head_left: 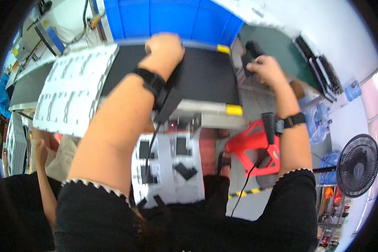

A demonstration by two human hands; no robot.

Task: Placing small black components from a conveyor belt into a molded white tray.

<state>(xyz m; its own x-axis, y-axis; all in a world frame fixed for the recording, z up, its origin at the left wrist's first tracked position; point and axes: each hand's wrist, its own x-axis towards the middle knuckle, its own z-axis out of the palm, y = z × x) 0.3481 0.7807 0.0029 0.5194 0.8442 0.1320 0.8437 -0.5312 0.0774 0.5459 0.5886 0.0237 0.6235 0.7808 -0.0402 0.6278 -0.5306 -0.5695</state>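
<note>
My left hand (166, 46) is curled over the far edge of a black conveyor belt (210, 75), its fingers bent and mostly hidden from me. Whatever it grips, if anything, does not show. Off the belt's right end, my right hand (268, 71) is closed, with a blurred black item (254, 50) at its fingertips. A white moulded tray (73, 86) with shaped hollows lies over the belt's left part. Nearer my lap, another white tray (168, 153) carries several flat black pieces (181, 146).
A blue bin (168, 19) stands behind the belt. Red plastic stool (250, 145) and black fan (359, 166) are at right. Black parts (319, 69) rest on a green-topped table (277, 52). At left are stacked trays (16, 140) and another person's arm (42, 172).
</note>
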